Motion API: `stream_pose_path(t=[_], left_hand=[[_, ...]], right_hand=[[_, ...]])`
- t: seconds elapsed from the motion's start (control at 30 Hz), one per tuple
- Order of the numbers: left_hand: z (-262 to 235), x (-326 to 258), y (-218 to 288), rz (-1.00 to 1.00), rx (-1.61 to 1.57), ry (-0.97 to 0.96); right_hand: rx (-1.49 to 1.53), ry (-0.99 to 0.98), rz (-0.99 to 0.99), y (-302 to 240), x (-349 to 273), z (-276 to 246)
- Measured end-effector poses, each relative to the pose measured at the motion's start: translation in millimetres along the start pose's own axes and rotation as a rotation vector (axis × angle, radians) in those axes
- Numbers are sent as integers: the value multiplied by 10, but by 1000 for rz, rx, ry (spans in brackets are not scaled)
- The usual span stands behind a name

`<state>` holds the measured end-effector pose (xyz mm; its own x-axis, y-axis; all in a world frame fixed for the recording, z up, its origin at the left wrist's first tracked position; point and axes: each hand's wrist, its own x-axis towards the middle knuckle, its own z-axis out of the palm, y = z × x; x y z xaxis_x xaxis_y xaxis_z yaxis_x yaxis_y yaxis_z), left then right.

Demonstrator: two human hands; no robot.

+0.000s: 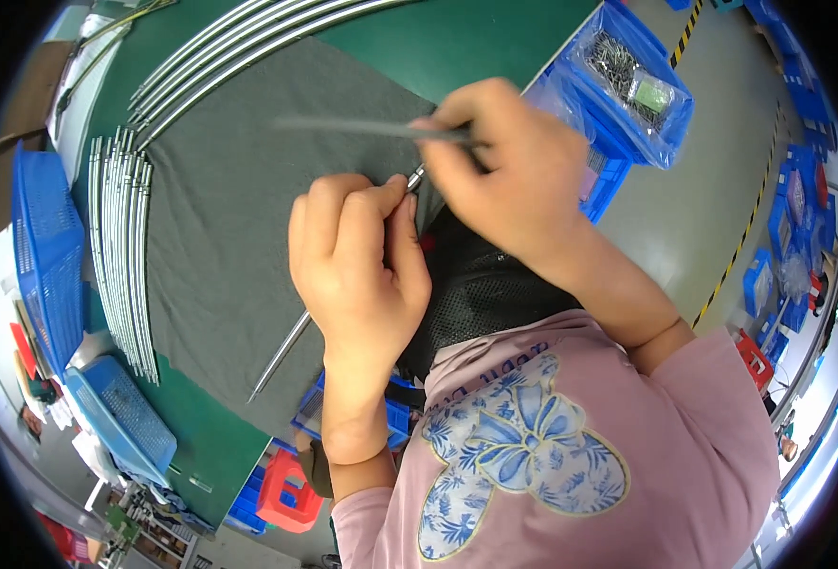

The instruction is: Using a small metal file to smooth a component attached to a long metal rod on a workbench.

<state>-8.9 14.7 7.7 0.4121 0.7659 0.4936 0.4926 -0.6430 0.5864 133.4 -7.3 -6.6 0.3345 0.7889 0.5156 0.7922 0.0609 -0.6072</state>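
Metal rod (282, 353) gripped in left hand (357, 275), right hand (504, 166) at its tip

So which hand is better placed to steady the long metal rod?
Left. The left hand already grips the long metal rod over the grey mat; the right hand is holding a thin tool.

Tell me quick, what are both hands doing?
Left hand: closed around a thin metal rod.
Right hand: closed, pinching a slim grey tool.
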Motion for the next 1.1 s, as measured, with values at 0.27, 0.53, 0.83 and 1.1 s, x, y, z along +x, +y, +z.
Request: stream_pose_path(t=[0.27,0.53,0.83,1.1], left_hand=[[-92,-56,34,-61,148,-76],[147,-98,201,3,233,278],[284,-51,239,-8,225,401],[342,-49,230,-14,177,331]], right_hand=[[394,-130,258,187,156,-367],[755,-491,416,272,237,-316],[738,-474,494,242,246,-336],[679,-492,479,279,220,-346]])
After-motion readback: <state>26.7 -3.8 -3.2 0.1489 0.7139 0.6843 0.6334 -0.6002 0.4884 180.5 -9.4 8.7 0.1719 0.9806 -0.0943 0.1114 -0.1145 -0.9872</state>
